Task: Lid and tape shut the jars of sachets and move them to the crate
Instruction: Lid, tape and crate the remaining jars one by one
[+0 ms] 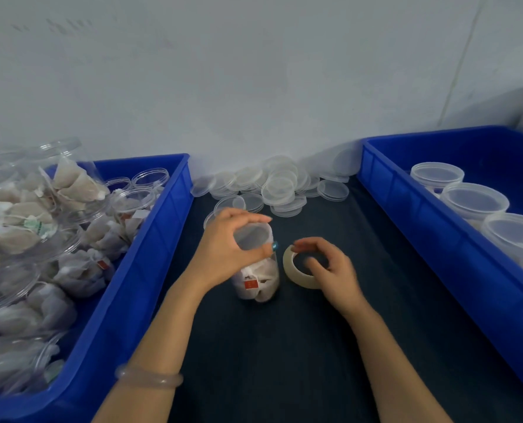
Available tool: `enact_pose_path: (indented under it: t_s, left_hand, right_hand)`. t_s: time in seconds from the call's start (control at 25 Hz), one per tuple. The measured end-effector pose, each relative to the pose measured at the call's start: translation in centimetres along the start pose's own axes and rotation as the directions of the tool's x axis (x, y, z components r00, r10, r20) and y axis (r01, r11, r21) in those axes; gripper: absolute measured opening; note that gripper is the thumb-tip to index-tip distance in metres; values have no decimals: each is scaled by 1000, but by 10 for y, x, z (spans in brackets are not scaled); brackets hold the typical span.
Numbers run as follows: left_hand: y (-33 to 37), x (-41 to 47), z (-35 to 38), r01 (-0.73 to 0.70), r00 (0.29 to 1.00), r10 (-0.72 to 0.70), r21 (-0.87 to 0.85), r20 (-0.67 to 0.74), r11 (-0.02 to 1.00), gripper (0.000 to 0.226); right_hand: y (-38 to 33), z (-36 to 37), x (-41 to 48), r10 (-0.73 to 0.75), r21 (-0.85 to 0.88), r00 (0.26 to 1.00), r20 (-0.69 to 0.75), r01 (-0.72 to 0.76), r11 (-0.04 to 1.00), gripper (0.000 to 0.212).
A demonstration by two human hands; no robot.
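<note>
Head view — forward-down, close over table (284, 346).

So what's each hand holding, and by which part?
Left hand grips the jar by its top; right hand holds the tape by its rim, a finger inside the ring.

Plain pale grey wall (254, 71), a bit scuffed up top left, with a thin seam on the right, behind a dark counter (284, 346) in soft, even light.

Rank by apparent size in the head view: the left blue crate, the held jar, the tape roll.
Largest: left blue crate.
Then jar and tape roll: they look alike, both partly covered, so I do not rank them.
</note>
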State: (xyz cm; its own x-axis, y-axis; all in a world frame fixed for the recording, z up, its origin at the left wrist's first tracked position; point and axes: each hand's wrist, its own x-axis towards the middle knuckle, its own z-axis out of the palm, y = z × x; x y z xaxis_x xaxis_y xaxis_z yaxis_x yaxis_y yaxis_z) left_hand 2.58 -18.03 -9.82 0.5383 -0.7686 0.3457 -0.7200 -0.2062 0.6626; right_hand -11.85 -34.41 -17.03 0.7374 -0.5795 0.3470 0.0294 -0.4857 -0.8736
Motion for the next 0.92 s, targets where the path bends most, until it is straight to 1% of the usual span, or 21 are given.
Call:
enact_pose_path:
  t_s: [0.04,0.12,0.16,0.2,0.24,0.32,0.36,0.4,0.44,0.48,0.52,0.56,0.6,0.64,0.68,0.76,0.84,0.92]
  left_hand:
    - [0,1,6,2,1000,-1,48,-21,999,49]
    - [1,2,13,-6,997,13,94,-79,996,49]
    - [2,2,16,-34,993,49,136,-104,990,48]
    - [3,2,18,-85,985,115,222,-130,971,47]
    - [3,1,21,-153,965,216,346,-151,926,45]
    - [2,-4,28,-260,890,428,597,-157,759,38]
    - [1,-8,35,-274,860,487,667,-152,692,34]
    - [1,-13,42,-277,843,517,702,-150,656,32]
    - [1,-18,49,-276,834,531,719,-150,637,32]
    - [2,-22,56,-272,829,539,735,-149,621,33]
    - [3,-24,61,-262,829,540,756,-142,600,34]
    - [6,-25,65,-244,837,530,775,-135,583,36]
    - [9,-24,68,-218,850,507,782,-142,584,38]
    - [14,-22,69,-191,862,481,774,-162,604,41]
    - [19,-19,71,-170,868,459,755,-189,633,42]
    - [28,-16,75,-151,865,432,690,-254,708,41]
    - [33,-15,78,-142,849,421,629,-320,764,40]
    - [35,-15,79,-139,819,426,587,-385,797,35]
  right_hand:
    - [4,-8,0,33,-118,998,59,-26,993,30]
    - [15,-19,-3,111,-362,976,187,-37,931,43]
    - [20,-21,-6,138,-434,963,232,-24,901,49]
    - [24,-21,-8,131,-465,958,256,3,885,53]
    - [26,-19,-10,103,-470,960,260,32,882,52]
    - [26,-19,-11,39,-471,972,231,76,879,38]
    - [24,-18,-11,6,-503,974,227,112,857,29]
    - [23,-18,-10,-36,-537,976,216,149,830,22]
    - [21,-16,-10,-74,-532,978,197,170,830,15]
    - [19,-15,-11,-80,-450,985,151,141,882,10]
    - [14,-15,-12,-50,-292,994,94,76,953,7]
    - [10,-14,-12,-10,-101,998,56,15,995,7]
    - [4,-13,-13,12,77,999,41,-15,997,6]
    - [0,-12,-13,15,206,999,33,-22,978,8]
    - [-4,-11,-14,14,297,999,36,-24,955,11]
    - [-9,-9,-15,3,400,998,56,-25,916,19]
    - [-12,-9,-15,-8,444,998,66,-22,896,23]
    - [-14,-9,-15,-9,472,998,65,-22,881,23]
